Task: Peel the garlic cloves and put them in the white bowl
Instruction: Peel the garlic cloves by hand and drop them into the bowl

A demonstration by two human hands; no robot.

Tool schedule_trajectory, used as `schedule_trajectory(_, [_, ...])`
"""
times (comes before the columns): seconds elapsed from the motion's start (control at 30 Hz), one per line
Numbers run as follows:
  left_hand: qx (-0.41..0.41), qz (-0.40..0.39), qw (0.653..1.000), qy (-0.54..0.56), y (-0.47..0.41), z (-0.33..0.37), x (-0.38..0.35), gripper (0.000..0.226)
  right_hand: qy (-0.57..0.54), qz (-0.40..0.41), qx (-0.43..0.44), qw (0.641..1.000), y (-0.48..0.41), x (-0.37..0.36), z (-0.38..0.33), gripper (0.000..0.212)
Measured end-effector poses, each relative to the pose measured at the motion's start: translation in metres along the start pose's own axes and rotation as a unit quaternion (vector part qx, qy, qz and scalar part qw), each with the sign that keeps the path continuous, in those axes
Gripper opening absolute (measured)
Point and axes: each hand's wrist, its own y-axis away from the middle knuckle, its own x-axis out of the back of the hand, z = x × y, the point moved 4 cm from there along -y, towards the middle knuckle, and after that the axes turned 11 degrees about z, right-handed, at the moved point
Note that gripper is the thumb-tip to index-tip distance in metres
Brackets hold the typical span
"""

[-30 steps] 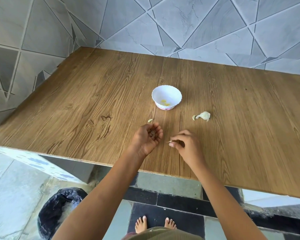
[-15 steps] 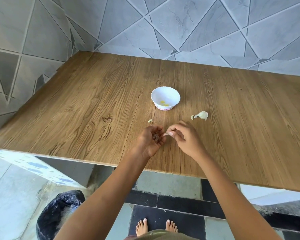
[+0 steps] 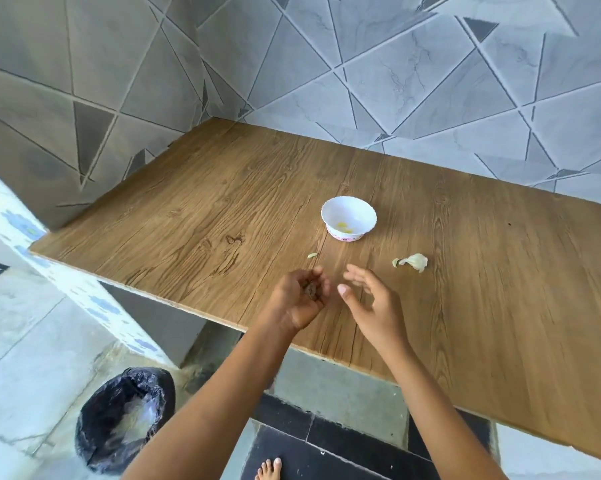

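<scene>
Cupping small dark garlic clove (image 3: pixel 311 291), left hand (image 3: pixel 296 304)

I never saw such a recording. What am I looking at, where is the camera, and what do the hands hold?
There is no machine: a person wears one camera on the head, looking down at their bare hands. The left hand curls round a small dark piece; what it is I cannot tell. The right hand is open and empty. On the wooden table stand a white bowl with yellowish bits inside, a pale garlic piece to its right, and a small scrap. A black-lined bin stands on the floor.
</scene>
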Motion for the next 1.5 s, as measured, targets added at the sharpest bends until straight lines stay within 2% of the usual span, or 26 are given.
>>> schedule_trajectory(0.2, [-0.097, 0.072, 0.990, 0.077, 0.029, 0.037, 0.064, 0.029, -0.075, -0.144, -0.006, 0.987, 0.016, -0.063, -0.020, 0.034])
schedule_trajectory(0.43, [-0.202, 0.186, 0.937, 0.215, 0.076, 0.090, 0.208, 0.028, -0.122, -0.320, 0.069, 0.937, 0.068, -0.185, -0.089, 0.033])
schedule_trajectory(0.57, [-0.230, 0.230, 0.907, 0.266, 0.085, 0.119, 0.294, 0.027, -0.124, -0.399, 0.082, 0.905, 0.110, -0.268, -0.112, 0.032])
schedule_trajectory(0.73, [-0.203, 0.292, 0.896, 0.267, 0.055, 0.158, 0.404, 0.023, -0.075, -0.459, 0.028, 0.885, 0.159, -0.385, -0.108, 0.032])
schedule_trajectory(0.83, [-0.163, 0.333, 0.896, 0.244, 0.012, 0.175, 0.474, 0.016, -0.044, -0.464, -0.024, 0.885, 0.183, -0.456, -0.085, 0.029])
schedule_trajectory(0.93, [-0.126, 0.378, 0.897, 0.193, -0.054, 0.183, 0.544, 0.019, -0.019, -0.473, -0.065, 0.878, 0.211, -0.530, -0.039, 0.030])
schedule_trajectory(1.13, [-0.059, 0.430, 0.897, 0.085, -0.209, 0.144, 0.675, 0.033, 0.054, -0.484, -0.134, 0.863, 0.275, -0.631, 0.102, 0.029])
schedule_trajectory(1.23, [-0.017, 0.415, 0.905, 0.091, -0.280, 0.123, 0.726, 0.015, 0.083, -0.504, -0.121, 0.851, 0.303, -0.675, 0.163, 0.029])
schedule_trajectory(1.33, [0.007, 0.383, 0.919, 0.093, -0.324, 0.106, 0.760, 0.049, 0.098, -0.520, -0.116, 0.841, 0.328, -0.704, 0.206, 0.029])
schedule_trajectory(1.4, [-0.011, 0.379, 0.916, 0.128, -0.349, 0.093, 0.781, 0.051, 0.091, -0.518, -0.115, 0.842, 0.342, -0.717, 0.227, 0.029])
schedule_trajectory(1.5, [0.006, 0.368, 0.905, 0.213, -0.371, 0.073, 0.789, 0.049, 0.052, -0.508, -0.099, 0.854, 0.356, -0.730, 0.233, 0.032])
